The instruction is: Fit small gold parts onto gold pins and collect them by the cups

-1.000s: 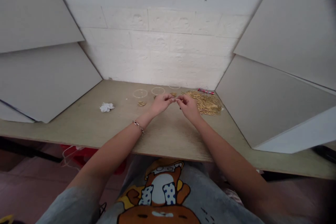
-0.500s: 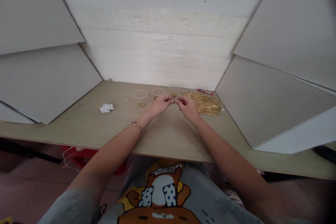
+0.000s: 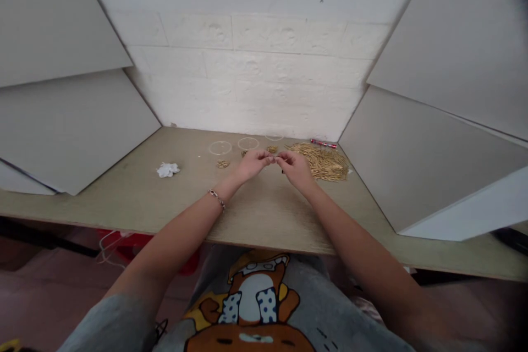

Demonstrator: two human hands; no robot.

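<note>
My left hand (image 3: 255,164) and my right hand (image 3: 295,168) meet fingertip to fingertip above the table. Both are closed in a pinch, and whatever lies between the fingers is too small to make out. Just right of my right hand spreads a heap of thin gold-coloured sticks or pins (image 3: 325,163). Beyond my fingertips lies a small gold cluster (image 3: 271,149). Another small gold cluster (image 3: 223,164) rests left of my left hand. A third gold bit is partly hidden behind the left hand.
Clear round rings or lids (image 3: 220,148) lie toward the wall, several in a row. A crumpled white tissue (image 3: 168,170) is at the left of the table (image 3: 272,220). A red tube-like pen (image 3: 323,144) lies behind the heap. Grey panels (image 3: 437,159) stand on both sides.
Both hands stay almost in the same place, fingertips still together. Nothing else has visibly moved beyond a slight camera shift.
</note>
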